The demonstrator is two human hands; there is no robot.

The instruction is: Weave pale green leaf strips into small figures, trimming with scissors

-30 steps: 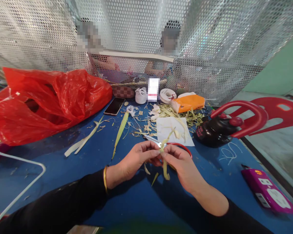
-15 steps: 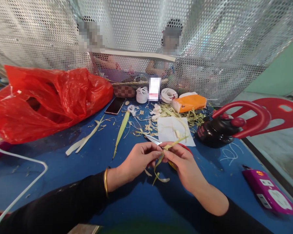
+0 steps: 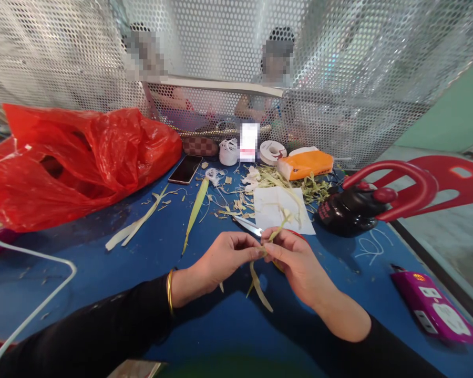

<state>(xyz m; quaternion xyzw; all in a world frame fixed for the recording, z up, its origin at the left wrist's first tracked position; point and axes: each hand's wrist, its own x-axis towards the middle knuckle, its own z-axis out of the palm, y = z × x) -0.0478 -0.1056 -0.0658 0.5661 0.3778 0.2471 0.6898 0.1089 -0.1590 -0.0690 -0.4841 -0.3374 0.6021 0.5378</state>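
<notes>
My left hand (image 3: 220, 260) and my right hand (image 3: 294, 262) meet above the blue table (image 3: 102, 273), both pinching a thin yellow-green leaf strip (image 3: 260, 286). One end of the strip hangs down between my wrists; the other pokes up past my right fingers. A pair of red-handled scissors (image 3: 249, 226) lies on the table just behind my hands, its handles partly hidden by my right hand. A gold bangle sits on my left wrist.
A red plastic bag (image 3: 71, 157) fills the left side. Leaf scraps (image 3: 236, 205), a white paper sheet (image 3: 278, 210), a phone (image 3: 184, 169), tape rolls (image 3: 271, 153), an orange pack (image 3: 305, 164), a black-and-red device (image 3: 350, 210) and a purple power strip (image 3: 433, 315) lie around. Two people sit behind the mesh screen.
The strip's hanging end has swung and straightened downward between my hands. My fingers have shifted slightly along it; both hands stay in the same spot.
</notes>
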